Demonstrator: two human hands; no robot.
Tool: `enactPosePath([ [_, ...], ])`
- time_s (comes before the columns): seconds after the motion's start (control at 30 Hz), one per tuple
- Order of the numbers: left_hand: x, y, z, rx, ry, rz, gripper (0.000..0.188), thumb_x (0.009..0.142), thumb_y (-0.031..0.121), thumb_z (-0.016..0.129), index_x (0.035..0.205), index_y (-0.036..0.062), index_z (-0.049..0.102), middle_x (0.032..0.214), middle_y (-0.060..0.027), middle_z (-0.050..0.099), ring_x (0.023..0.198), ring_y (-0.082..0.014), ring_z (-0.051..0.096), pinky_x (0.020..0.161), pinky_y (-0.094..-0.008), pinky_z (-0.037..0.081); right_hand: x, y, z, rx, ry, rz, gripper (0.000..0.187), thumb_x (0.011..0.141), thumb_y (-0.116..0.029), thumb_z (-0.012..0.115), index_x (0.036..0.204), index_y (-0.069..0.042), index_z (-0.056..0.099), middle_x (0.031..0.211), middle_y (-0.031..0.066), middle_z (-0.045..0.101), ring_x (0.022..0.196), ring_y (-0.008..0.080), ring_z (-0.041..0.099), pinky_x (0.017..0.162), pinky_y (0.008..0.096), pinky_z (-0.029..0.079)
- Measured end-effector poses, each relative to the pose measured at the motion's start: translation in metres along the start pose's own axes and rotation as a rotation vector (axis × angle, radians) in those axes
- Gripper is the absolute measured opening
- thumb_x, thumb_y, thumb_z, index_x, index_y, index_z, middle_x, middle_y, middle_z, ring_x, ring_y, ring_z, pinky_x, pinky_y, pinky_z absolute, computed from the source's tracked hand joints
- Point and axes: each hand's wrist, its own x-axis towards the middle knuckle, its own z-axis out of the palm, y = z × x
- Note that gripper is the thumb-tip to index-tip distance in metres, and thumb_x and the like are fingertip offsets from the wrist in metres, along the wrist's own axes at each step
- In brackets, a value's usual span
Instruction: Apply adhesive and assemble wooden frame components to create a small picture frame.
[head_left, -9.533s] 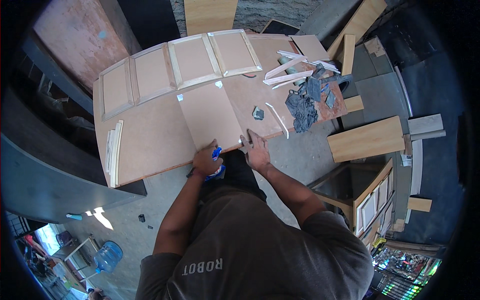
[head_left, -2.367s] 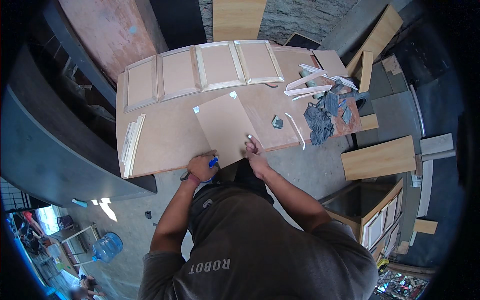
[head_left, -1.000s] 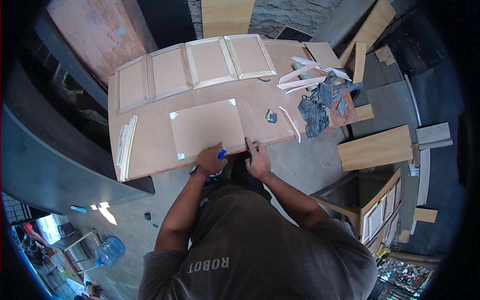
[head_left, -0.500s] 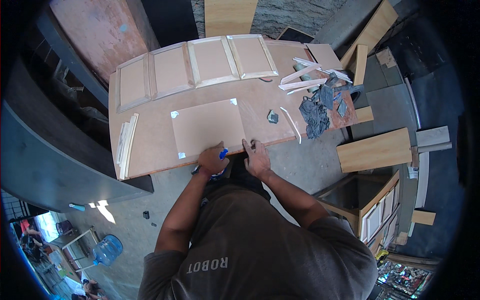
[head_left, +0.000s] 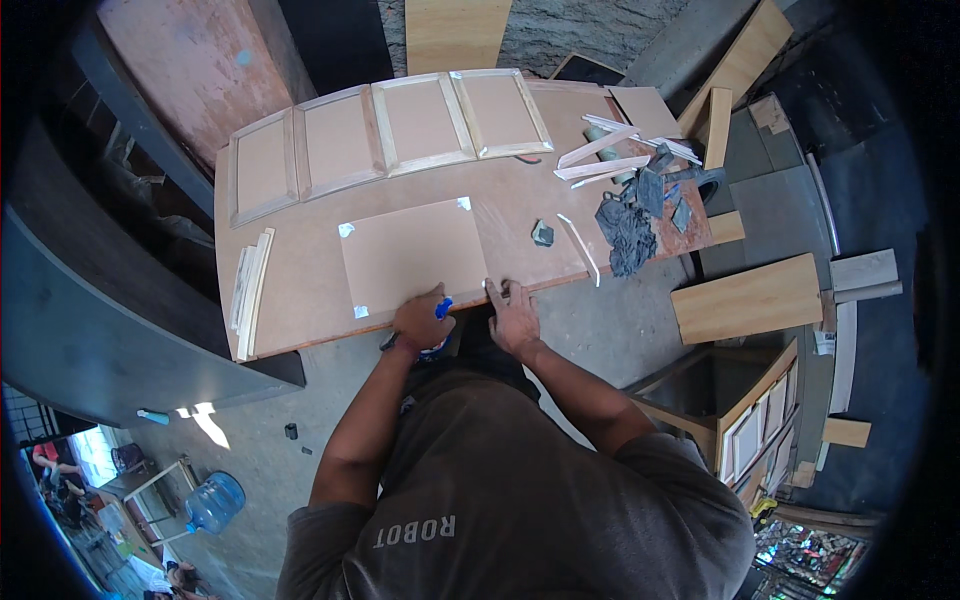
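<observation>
A flat brown rectangular panel (head_left: 415, 250) lies on the workbench (head_left: 290, 290) near its front edge, with small whitish patches at three of its corners. At the panel's front edge, my left hand (head_left: 420, 322) is closed round a blue object (head_left: 443, 308), its index finger stretched over the panel. The object's lower part, dark and blue, shows below the hand; its kind is unclear. My right hand (head_left: 514, 318) rests at the panel's near right corner, fingers apart and fingertips touching it, covering that corner.
Several wooden frames (head_left: 340, 140) line the bench's back. Thin wood strips (head_left: 252, 285) lie at its left end. A dark block (head_left: 542, 233), a pale strip (head_left: 578, 250) and crumpled dark cloth (head_left: 628, 235) lie right. A wooden cabinet (head_left: 715, 420) stands on the floor at right.
Both hands stay in nearly the same places at the panel's front edge. The view has shifted very slightly; nothing is seen to be taken up or let go.
</observation>
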Motion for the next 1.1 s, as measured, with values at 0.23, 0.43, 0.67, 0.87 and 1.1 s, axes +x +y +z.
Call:
enactPosePath([
  [0.23, 0.0004, 0.0026, -0.0037, 0.001, -0.033, -0.037, 0.046, 0.075, 0.034, 0.067, 0.112, 0.0062, 0.07, 0.145, -0.012, 0.056, 0.113, -0.0377, 0.064, 0.1, -0.0461, 0.05, -0.0018, -0.001, -0.0047, 0.0, -0.011, -0.002, 0.083, 0.08, -0.017, 0.07, 0.156, -0.019, 0.036, 0.136, 0.0196, 0.043, 0.125, 0.0373, 0.043, 0.103, 0.049, 0.036],
  [0.43, -0.0002, 0.0033, -0.0023, 0.006, 0.005, -0.042, 0.049, 0.075, 0.034, 0.068, 0.116, 0.0067, 0.07, 0.14, -0.0113, 0.06, 0.111, -0.0364, 0.065, 0.099, -0.0463, 0.05, -0.0015, 0.0003, -0.0051, -0.029, -0.004, -0.014, 0.083, 0.08, -0.018, 0.071, 0.155, -0.019, 0.037, 0.136, 0.0184, 0.043, 0.125, 0.036, 0.043, 0.102, 0.0487, 0.036],
  [0.67, 0.0001, 0.0042, -0.0033, -0.003, 0.014, -0.029, 0.052, 0.075, 0.034, 0.068, 0.119, 0.0072, 0.068, 0.134, -0.0124, 0.063, 0.108, -0.0364, 0.066, 0.097, -0.0466, 0.051, 0.0022, 0.006, 0.0003, -0.007, 0.078, -0.077, 0.075, 0.079, -0.02, 0.069, 0.15, -0.012, 0.045, 0.135, 0.0189, 0.046, 0.123, 0.0358, 0.044, 0.1, 0.0479, 0.036],
  [0.87, 0.0005, 0.0048, -0.0042, 0.006, -0.009, -0.06, 0.05, 0.075, 0.034, 0.068, 0.118, 0.0069, 0.069, 0.133, -0.0121, 0.064, 0.107, -0.037, 0.066, 0.097, -0.0472, 0.051, 0.004, 0.005, -0.003, -0.013, 0.056, -0.072, 0.074, 0.079, -0.02, 0.069, 0.149, -0.012, 0.046, 0.134, 0.0184, 0.046, 0.123, 0.0353, 0.044, 0.101, 0.0478, 0.036],
  [1.1, 0.0021, 0.0056, -0.0042, 0.023, -0.022, -0.068, 0.048, 0.076, 0.033, 0.068, 0.116, 0.0078, 0.069, 0.136, -0.0104, 0.062, 0.107, -0.0368, 0.066, 0.097, -0.0469, 0.051, 0.0001, 0.0064, -0.0043, -0.038, 0.004, -0.075, 0.078, 0.079, -0.02, 0.072, 0.152, -0.015, 0.043, 0.135, 0.0172, 0.044, 0.124, 0.0342, 0.043, 0.101, 0.0475, 0.036],
])
